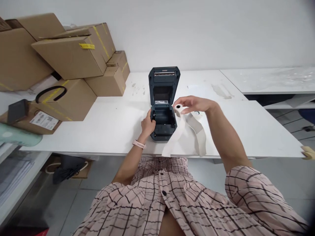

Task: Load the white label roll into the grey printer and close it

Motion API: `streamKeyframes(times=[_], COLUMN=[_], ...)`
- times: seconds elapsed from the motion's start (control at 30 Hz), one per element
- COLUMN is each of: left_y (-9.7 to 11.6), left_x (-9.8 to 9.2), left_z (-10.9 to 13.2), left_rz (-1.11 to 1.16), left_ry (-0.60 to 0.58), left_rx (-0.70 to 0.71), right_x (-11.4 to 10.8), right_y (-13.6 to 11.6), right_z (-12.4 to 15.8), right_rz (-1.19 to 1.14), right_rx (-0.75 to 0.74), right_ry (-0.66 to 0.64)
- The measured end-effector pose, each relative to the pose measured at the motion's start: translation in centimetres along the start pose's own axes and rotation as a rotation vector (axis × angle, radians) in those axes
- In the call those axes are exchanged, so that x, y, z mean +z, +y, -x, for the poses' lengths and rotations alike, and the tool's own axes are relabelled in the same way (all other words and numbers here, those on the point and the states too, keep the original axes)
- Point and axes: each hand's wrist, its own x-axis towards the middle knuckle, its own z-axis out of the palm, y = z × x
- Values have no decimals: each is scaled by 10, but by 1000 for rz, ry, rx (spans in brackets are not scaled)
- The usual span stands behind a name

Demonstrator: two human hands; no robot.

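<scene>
A dark label printer [163, 131] stands on the white table with its lid [163, 75] raised and its inner bay exposed. My left hand [148, 125] is closed on the printer's left side wall, the thumb over the rim. Just right of the bay, my right hand [194, 104] grips a small white label roll [178, 109] by its upper edge. From that roll a loose strip hangs down past the printer's front right corner to the table edge. A second length of label paper [198, 132] lies curled on the table below my right hand.
Cardboard boxes [71, 57] are stacked at the left, with a black handle loop and a mint-green cylinder [22, 134] near them. A white wall runs behind the table [233, 131]. Another white surface [275, 78] adjoins at the right, above a wire rack.
</scene>
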Motion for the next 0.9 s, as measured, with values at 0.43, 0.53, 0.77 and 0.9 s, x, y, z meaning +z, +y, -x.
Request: streamKeyframes(times=[0.43,0.53,0.77,0.9], left_y=[-3,-3,-8,-4], left_x=[-1,-1,-1,-2], left_z=[1,1,1,3], left_rz=[53,41,26,-21], left_ry=[-7,-2,-18,-1], left_rx=[0,-12,-6,-18], right_x=[-8,0,-19,-14], right_y=[73,80,100,130], right_z=[-17,-30,23,92], right_rz=[438,505,-33,-220], right_rx=[543,602,448,387], right_ry=[136,97,413,678])
